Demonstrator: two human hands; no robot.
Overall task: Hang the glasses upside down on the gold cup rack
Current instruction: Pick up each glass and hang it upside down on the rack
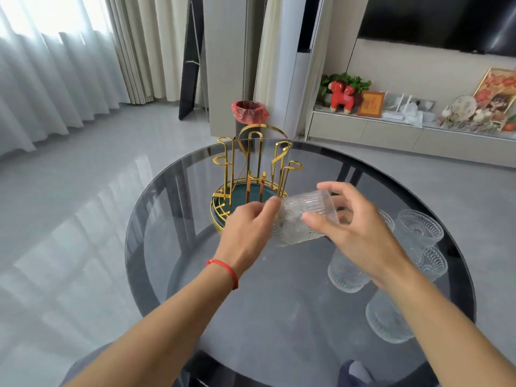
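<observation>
A clear ribbed glass (303, 216) lies tilted on its side in the air just in front of the gold cup rack (252, 174). My left hand (248, 233) grips its left end and my right hand (360, 233) grips its right end, thumb and fingers around the rim. The rack stands on a green round base at the far middle of the table, and all its prongs are bare. Several more clear glasses stand on the table at the right, among them one (420, 229) behind my right hand and one (346, 275) partly hidden under it.
The round dark glass table (173, 219) carries everything; its front edge is close to me. Another glass (386, 319) stands near my right forearm. Beyond the table are a bin with a red liner (250, 111), curtains at the left and a TV shelf at the right.
</observation>
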